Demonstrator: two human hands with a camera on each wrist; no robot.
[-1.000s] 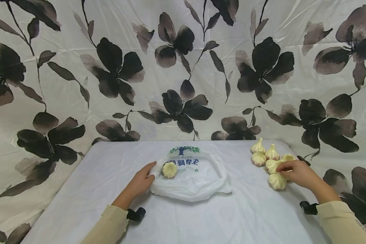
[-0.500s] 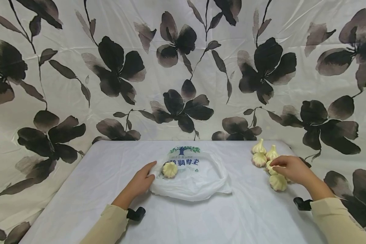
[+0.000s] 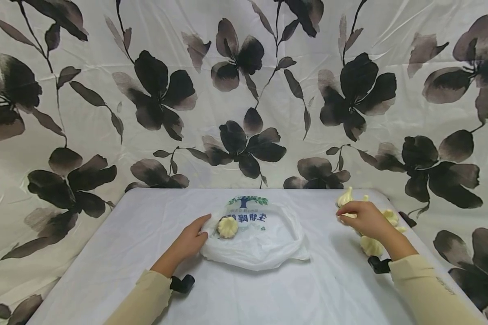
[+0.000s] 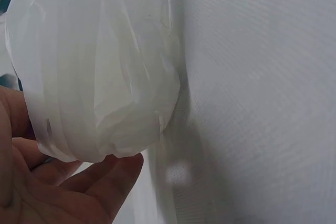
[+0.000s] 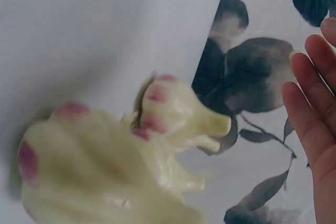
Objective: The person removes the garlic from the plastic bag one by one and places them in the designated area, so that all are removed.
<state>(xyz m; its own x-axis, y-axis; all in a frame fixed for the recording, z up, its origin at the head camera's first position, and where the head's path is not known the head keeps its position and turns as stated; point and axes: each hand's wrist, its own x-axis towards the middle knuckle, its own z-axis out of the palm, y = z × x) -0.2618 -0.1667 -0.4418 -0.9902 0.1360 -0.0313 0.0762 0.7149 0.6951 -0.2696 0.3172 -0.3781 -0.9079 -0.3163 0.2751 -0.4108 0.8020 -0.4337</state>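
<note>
A white plastic bag (image 3: 260, 262) with printed characters and a tree lies mid-table, its mouth spread wide. My left hand (image 3: 189, 237) holds its left edge; in the left wrist view the fingers (image 4: 118, 179) are at the folded plastic. One garlic bulb (image 3: 227, 227) sits inside the bag's opening near that hand. At the right, my right hand (image 3: 363, 220) hovers over a group of garlic bulbs (image 3: 371, 247) and hides some of them. The right wrist view shows its fingers (image 5: 304, 106) fairly straight, apart from the pink-tinged bulbs (image 5: 178, 108).
A white cloth covers the table (image 3: 118, 253). Behind it and along its sides hangs a white sheet (image 3: 244, 58) printed with dark flowers. Black wrist cameras (image 3: 182, 284) sit at both sleeves. Another bulb (image 3: 344, 197) stands at the back right, close to the table's edge.
My right hand has moved left and slightly away from me across the garlic bulbs, uncovering bulbs on the right side. The left hand and the bag have stayed put.
</note>
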